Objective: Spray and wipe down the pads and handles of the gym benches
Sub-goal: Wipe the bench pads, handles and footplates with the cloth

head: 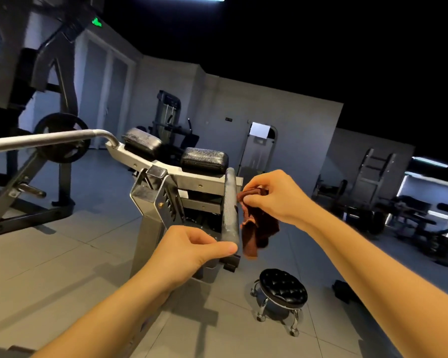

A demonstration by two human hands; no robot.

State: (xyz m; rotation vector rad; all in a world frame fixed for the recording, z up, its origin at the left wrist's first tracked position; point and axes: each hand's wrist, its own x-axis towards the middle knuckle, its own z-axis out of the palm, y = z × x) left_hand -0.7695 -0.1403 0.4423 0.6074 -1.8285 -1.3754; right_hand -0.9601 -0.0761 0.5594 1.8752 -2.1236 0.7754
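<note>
My left hand (pixel 192 245) gripped the lower end of the grey handle (pixel 229 202), thumb laid across it and fingers curled behind. My right hand (pixel 272 195) pinched a bunched brown cloth (pixel 259 228) just beside the handle's right side; I could not tell whether they touched. The rest of the cloth hung loose below my fingers. The handle stood nearly upright on the bench frame (pixel 150 197). Beyond it sat two black pads (pixel 204 158). A round black stool (pixel 282 288) stood on the tiled floor (pixel 62 254), lower right.
</note>
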